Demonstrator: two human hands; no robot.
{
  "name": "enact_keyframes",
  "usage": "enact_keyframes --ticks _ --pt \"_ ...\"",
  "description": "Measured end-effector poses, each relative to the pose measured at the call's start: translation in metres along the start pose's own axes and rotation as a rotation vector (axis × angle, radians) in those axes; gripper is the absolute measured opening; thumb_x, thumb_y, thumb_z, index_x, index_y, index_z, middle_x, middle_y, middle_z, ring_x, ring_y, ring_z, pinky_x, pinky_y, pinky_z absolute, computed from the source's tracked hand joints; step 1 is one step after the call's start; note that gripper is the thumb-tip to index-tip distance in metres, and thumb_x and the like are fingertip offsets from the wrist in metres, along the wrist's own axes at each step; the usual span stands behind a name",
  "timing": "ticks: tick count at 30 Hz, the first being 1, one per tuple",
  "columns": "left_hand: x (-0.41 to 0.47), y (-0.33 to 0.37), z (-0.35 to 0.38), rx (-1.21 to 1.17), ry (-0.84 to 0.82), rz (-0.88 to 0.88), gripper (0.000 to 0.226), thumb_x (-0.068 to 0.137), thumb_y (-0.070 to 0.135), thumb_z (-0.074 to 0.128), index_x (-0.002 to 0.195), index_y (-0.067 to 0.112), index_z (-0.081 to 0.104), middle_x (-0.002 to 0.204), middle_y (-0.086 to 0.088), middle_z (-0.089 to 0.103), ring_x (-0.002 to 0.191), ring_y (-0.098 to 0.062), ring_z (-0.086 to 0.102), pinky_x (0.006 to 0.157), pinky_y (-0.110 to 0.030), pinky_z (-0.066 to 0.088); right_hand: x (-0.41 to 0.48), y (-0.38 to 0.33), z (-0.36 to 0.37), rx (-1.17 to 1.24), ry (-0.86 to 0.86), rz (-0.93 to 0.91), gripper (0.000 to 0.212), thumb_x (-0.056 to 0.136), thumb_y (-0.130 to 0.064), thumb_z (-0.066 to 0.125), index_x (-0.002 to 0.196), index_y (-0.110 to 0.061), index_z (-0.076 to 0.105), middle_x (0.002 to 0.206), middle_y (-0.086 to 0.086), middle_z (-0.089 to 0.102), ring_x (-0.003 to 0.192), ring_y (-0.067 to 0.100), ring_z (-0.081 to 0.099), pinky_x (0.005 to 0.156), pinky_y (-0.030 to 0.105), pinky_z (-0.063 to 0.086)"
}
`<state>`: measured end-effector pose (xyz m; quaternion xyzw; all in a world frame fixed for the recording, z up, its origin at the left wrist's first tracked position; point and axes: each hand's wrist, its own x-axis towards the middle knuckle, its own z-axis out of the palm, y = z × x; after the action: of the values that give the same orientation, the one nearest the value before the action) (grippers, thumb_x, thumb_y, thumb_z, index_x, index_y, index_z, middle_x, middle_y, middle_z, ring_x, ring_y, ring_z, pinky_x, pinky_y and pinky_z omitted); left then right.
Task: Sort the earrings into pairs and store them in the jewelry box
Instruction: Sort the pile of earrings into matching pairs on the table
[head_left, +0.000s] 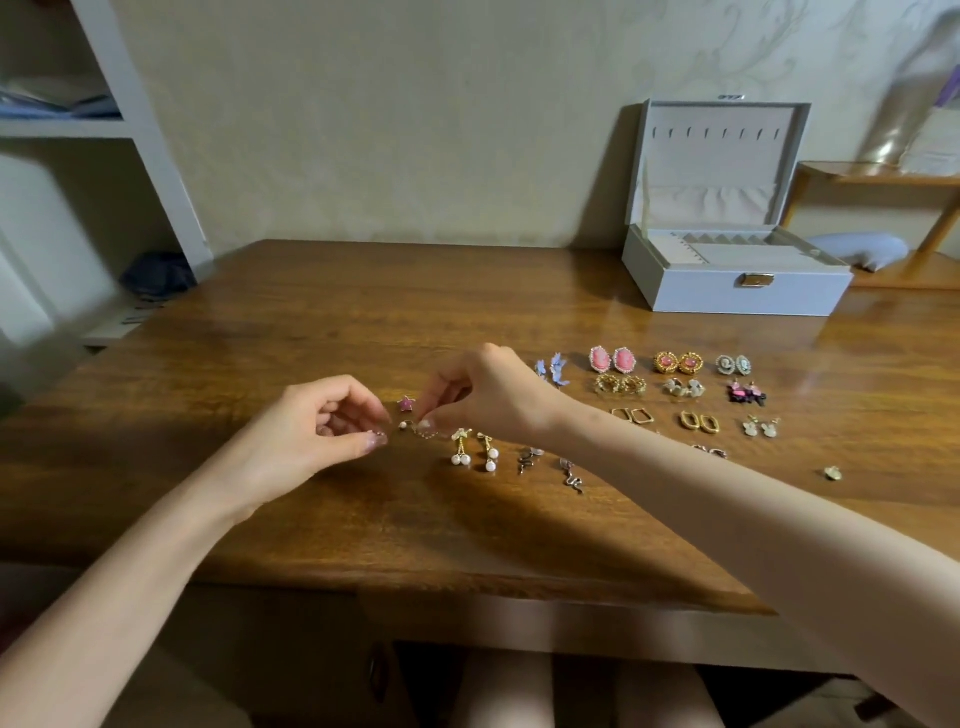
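Pairing is in hand: left hand (322, 431) and right hand (483, 395) each pinch small pearl earrings (415, 427) low over the table (260, 312) (sorted pairs (675, 364) lie rightward); next, probably, lay them together, jewelry box (727, 283) standing open far right.

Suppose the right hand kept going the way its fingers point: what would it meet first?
Probably the small pearl earring on the table just left of the right hand, then the left hand close behind it. Their heights are hard to judge.

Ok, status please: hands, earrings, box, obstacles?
Left hand and right hand pinching small earrings. Jewelry box open, far right. Sorted pairs lie between.
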<state>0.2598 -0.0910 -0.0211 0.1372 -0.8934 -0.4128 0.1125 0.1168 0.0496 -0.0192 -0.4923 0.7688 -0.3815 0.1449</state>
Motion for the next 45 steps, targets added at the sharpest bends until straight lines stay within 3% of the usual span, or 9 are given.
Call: enact_keyframes --ticks 3,11,13,16,18,23,29,35,45 --pt "0.002 0.001 0.002 0.061 -0.011 0.019 0.016 0.08 0.006 0.067 0.085 0.021 0.065 0.085 0.003 0.066 0.077 -0.002 0.061 0.068 -0.02 0.047 -0.003 0.001 -0.001 -0.015 -0.014 -0.008 0.008 0.075 -0.006 0.076 0.082 -0.007 0.073 0.077 0.003 0.071 0.07 0.013 0.068 0.068 0.024 0.056" --pt "0.005 0.0 0.003 0.067 -0.01 0.013 0.014 0.077 0.013 0.07 0.086 0.023 0.066 0.086 0.003 0.069 0.081 -0.01 0.066 0.082 -0.038 0.055 -0.007 0.004 -0.003 -0.016 -0.01 -0.007 0.007 0.074 -0.007 0.076 0.08 -0.01 0.072 0.084 0.009 0.073 0.076 0.019 0.069 0.073 0.033 0.057" --pt "0.006 0.001 0.003 0.1 -0.026 0.028 0.011 0.076 0.017 0.071 0.084 0.024 0.067 0.086 0.005 0.069 0.082 -0.008 0.065 0.083 -0.038 0.054 -0.007 0.002 -0.003 -0.029 -0.017 -0.012 0.008 0.074 -0.008 0.077 0.081 -0.01 0.074 0.081 0.003 0.072 0.074 0.015 0.068 0.072 0.029 0.056" --pt "0.007 0.004 0.001 0.1 -0.073 0.037 0.011 0.076 0.016 0.07 0.084 0.024 0.068 0.087 0.007 0.07 0.083 -0.005 0.066 0.084 -0.034 0.054 -0.008 -0.002 -0.001 -0.034 -0.051 -0.024 0.01 0.073 -0.009 0.078 0.082 -0.01 0.075 0.069 -0.012 0.064 0.063 -0.006 0.059 0.064 0.012 0.05" --pt "0.007 0.004 -0.002 0.122 -0.12 0.056 0.012 0.075 0.016 0.071 0.083 0.025 0.07 0.087 0.011 0.069 0.086 -0.004 0.065 0.087 -0.034 0.052 -0.009 -0.004 0.001 -0.04 -0.087 -0.029 0.01 0.073 -0.009 0.078 0.082 -0.01 0.075 0.067 -0.011 0.064 0.059 -0.013 0.056 0.061 0.005 0.044" --pt "0.007 0.004 -0.005 0.282 -0.222 0.069 0.016 0.077 0.017 0.071 0.079 0.033 0.071 0.088 0.014 0.063 0.09 0.0 0.059 0.089 -0.029 0.045 -0.008 -0.007 0.008 -0.103 -0.162 -0.038 0.01 0.072 -0.011 0.078 0.082 -0.013 0.076 0.079 0.004 0.073 0.068 0.003 0.059 0.071 0.023 0.05" --pt "0.013 0.002 0.01 0.372 -0.108 0.114 0.016 0.076 0.01 0.073 0.081 0.024 0.066 0.087 0.013 0.061 0.083 -0.001 0.059 0.078 -0.023 0.052 -0.002 -0.004 0.016 -0.25 -0.079 -0.002 0.011 0.071 -0.012 0.078 0.081 -0.017 0.077 0.063 -0.01 0.059 0.062 0.007 0.055 0.067 0.028 0.051" --pt "0.02 -0.004 0.017 0.384 -0.03 0.148 0.018 0.074 0.01 0.074 0.077 0.026 0.064 0.085 0.012 0.06 0.084 -0.003 0.058 0.077 -0.025 0.048 -0.002 -0.004 0.02 -0.354 -0.005 -0.019 0.016 0.076 -0.012 0.072 0.088 -0.02 0.076 0.085 -0.001 0.071 0.081 0.017 0.06 0.068 0.027 0.048" --pt "0.019 -0.014 0.01 0.366 0.148 0.214 0.013 0.083 0.008 0.063 0.088 0.018 0.067 0.091 0.01 0.06 0.089 -0.002 0.056 0.077 -0.017 0.045 -0.005 0.001 0.009 -0.31 0.092 -0.065 0.011 0.08 -0.018 0.071 0.09 -0.018 0.075 0.09 0.0 0.073 0.087 0.017 0.065 0.079 0.036 0.053"
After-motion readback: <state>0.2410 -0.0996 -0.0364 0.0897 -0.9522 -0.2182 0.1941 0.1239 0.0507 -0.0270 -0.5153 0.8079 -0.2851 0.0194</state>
